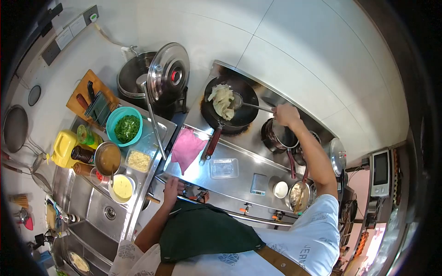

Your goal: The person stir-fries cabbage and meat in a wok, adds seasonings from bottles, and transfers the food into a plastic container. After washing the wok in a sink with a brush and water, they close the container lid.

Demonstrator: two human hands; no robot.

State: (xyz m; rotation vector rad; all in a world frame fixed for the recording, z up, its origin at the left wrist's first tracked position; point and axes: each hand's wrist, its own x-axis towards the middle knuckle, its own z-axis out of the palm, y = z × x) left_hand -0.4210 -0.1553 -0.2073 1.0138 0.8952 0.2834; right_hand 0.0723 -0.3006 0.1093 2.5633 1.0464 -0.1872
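Observation:
My right hand (pixel 286 115) is closed around the long handle of a metal ladle (pixel 259 107). The ladle's bowl rests in a black wok (pixel 248 94), against a heap of pale, leafy food (pixel 222 101) that looks like cabbage. My left hand (pixel 173 188) is down at the stove's front edge, beside the burner knobs. Its fingers are bent together, and what they hold, if anything, is hidden. A pink cloth (pixel 188 149) lies on the steel counter beyond that hand, next to the wok's wooden handle (pixel 213 143).
A clear plastic tray (pixel 224 168), a small scale (pixel 258 184) and a white bowl (pixel 280 189) sit along the counter. Dark saucepans (pixel 276 135) stand right of the wok. On the left are a turquoise bowl (pixel 112 125) of chopped greens, a large pot (pixel 129 76) and a sink (pixel 99 211).

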